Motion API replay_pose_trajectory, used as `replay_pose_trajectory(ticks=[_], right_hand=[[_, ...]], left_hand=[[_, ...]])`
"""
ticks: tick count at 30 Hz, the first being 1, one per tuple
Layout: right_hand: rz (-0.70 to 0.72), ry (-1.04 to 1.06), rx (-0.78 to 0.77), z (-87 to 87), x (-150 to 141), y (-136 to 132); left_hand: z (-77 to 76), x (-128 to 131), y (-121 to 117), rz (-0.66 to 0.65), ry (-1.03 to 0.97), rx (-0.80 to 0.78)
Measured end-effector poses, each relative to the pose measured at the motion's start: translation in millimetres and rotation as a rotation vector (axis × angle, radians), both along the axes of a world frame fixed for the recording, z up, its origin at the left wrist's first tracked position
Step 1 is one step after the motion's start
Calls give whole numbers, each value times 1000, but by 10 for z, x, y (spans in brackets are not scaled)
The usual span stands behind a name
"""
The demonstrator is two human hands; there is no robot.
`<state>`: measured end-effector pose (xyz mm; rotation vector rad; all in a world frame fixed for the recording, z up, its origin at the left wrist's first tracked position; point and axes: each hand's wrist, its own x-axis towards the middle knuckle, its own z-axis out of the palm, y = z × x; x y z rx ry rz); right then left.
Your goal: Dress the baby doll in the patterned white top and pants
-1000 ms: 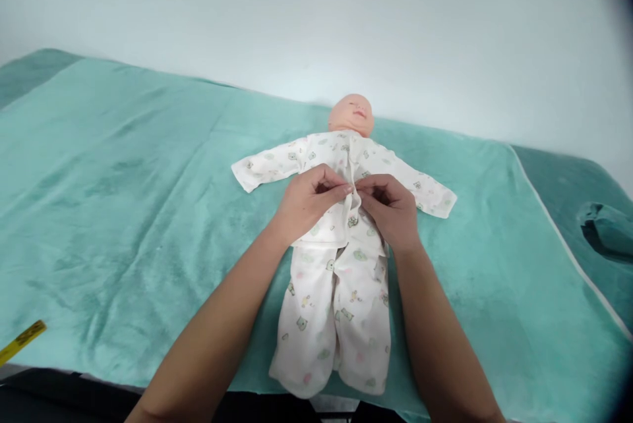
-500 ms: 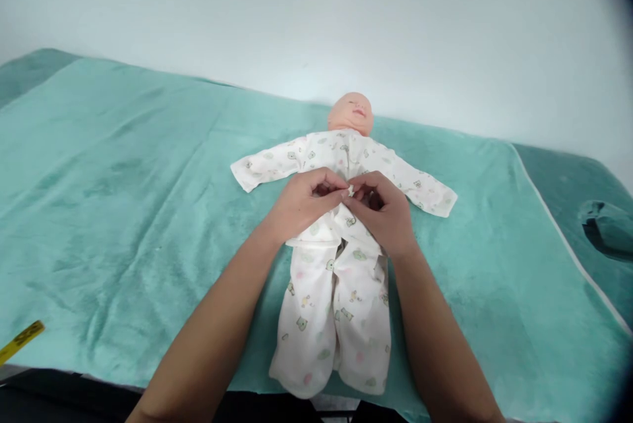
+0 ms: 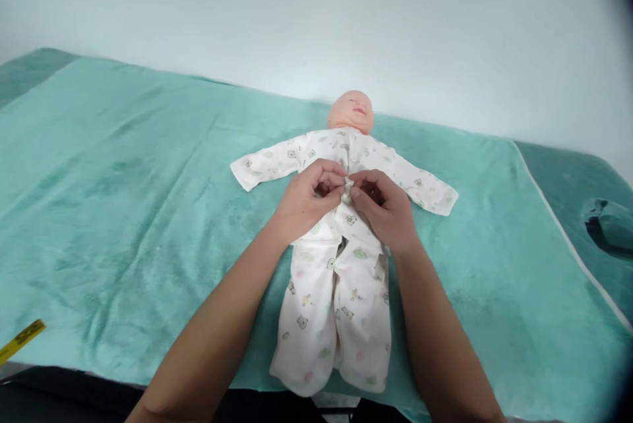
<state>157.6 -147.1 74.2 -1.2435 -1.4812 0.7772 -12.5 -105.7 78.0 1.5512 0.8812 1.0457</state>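
A baby doll [image 3: 350, 110] lies on its back, dressed in a white printed baby shirt [image 3: 277, 163] with long sleeves spread wide and matching trousers [image 3: 309, 317]. Over the shirt's front, my left hand [image 3: 314, 199] pinches the fabric at the middle opening between thumb and fingers. Facing it, my right hand [image 3: 386, 205] pinches the other side of the same opening. A small gathered bit of the shirt shows between the fingertips; any fastener there is too small to make out. Below the hands the shirt's lower edges part slightly over the trousers.
A green plush cover [image 3: 148, 212] is spread over the padded table [image 3: 558, 169], against a white wall [image 3: 297, 14]. At the right end, the table has an oval face hole [image 3: 610, 228]. A yellow printed strip [image 3: 22, 340] shows at the lower left edge.
Both hands have shifted slightly up the shirt front, and the fingertips have drawn a little apart. More of the gathered cloth shows between them. The doll lies as before.
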Motion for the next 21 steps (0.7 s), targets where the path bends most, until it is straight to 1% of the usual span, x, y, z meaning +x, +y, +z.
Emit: replay_pose_trajectory(ticks=[4, 8, 10, 14, 17, 19, 21], right_hand=[[-17, -47, 9, 30, -22, -10], [-25, -28, 25, 24, -23, -9], [-30, -7, 30, 5, -17, -3], [-65, 23, 44, -34, -28, 35], [-123, -18, 91, -55, -76, 34], [-185, -95, 152, -75, -115, -42], [-235, -195, 204, -107, -144, -204]], left_hand=[[-19, 5, 9, -3, -41, -20], [-18, 2, 12, -3, -91, -58], [-9, -11, 15, -8, -82, -46], [3, -32, 42, -26, -17, 6], [-9, -21, 43, -19, 47, 55], [-35, -19, -13, 20, 92, 113], [-88, -48, -137, 83, 153, 196]])
